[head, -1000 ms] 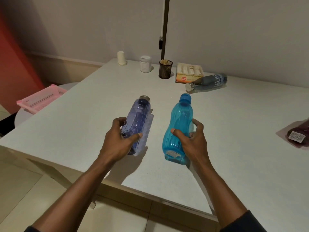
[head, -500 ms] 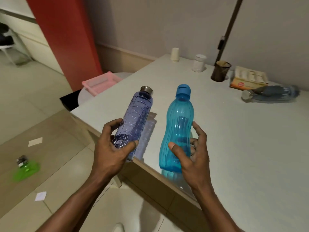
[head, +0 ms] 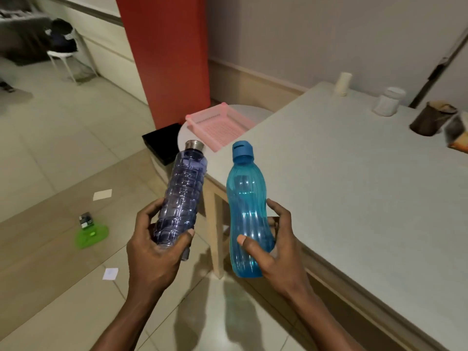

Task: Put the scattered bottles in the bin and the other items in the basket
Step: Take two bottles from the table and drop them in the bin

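My left hand (head: 154,247) is shut on the lower part of a clear purple bottle (head: 183,196) with a steel cap, held nearly upright. My right hand (head: 273,245) grips a turquoise bottle (head: 244,206) with a blue cap, also upright. Both bottles hang in the air off the table's left corner, over the floor. Beyond them a pink basket (head: 220,124) rests on a round white stool, and a black bin (head: 162,143) stands on the floor beside it.
The white table (head: 354,178) fills the right side, with a paper cup stack (head: 343,84), a white jar (head: 388,101) and a dark mesh holder (head: 430,119) at its far edge. A red pillar (head: 164,59) rises behind the bin. A green object (head: 91,233) lies on the floor.
Both bottles were lifted off the table and carried left past its corner. The view swung left, bringing the bin, basket and floor into sight; the grey bottle on the table left the view.
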{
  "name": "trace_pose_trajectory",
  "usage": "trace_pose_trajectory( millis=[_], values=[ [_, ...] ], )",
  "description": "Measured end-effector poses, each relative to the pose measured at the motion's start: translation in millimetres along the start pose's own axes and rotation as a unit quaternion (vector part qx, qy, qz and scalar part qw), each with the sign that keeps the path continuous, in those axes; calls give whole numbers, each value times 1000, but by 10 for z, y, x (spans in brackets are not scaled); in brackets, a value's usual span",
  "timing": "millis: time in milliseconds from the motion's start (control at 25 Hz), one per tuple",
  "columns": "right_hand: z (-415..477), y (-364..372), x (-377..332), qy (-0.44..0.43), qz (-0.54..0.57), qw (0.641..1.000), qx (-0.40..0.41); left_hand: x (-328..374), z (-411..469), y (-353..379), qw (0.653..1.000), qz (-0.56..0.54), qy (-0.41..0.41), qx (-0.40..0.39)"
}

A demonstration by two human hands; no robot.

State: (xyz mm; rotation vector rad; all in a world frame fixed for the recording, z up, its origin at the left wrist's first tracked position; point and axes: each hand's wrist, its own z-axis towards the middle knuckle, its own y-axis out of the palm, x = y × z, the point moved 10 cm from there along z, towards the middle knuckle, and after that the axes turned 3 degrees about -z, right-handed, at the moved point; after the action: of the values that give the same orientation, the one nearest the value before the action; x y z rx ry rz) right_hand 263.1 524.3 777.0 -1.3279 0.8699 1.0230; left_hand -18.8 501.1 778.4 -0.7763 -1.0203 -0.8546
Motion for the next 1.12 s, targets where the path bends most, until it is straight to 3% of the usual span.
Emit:
trace_pose_trajectory(
  millis=[320, 640, 800, 960, 1120],
  values=[
    [348, 1691, 61, 37, -62, 996, -49, -1087, 380, -1233, 991, 104, -81, 13],
    [953, 2582, 602, 103, -147, 976, -120, -1975, 520, -1562, 969, 176, -170, 25],
    [1548, 3120, 851, 111, -197, 961, -158, -2395, 798, -1601, 942, 245, -228, 11],
    [2230, 3751, 966, 119, -180, 953, -212, -2745, 1190, -1703, 907, 305, -290, -1],
    [2787, 4144, 1037, 113, -253, 935, -222, -3032, 1671, -1817, 884, 345, -316, 8]
  ],
)
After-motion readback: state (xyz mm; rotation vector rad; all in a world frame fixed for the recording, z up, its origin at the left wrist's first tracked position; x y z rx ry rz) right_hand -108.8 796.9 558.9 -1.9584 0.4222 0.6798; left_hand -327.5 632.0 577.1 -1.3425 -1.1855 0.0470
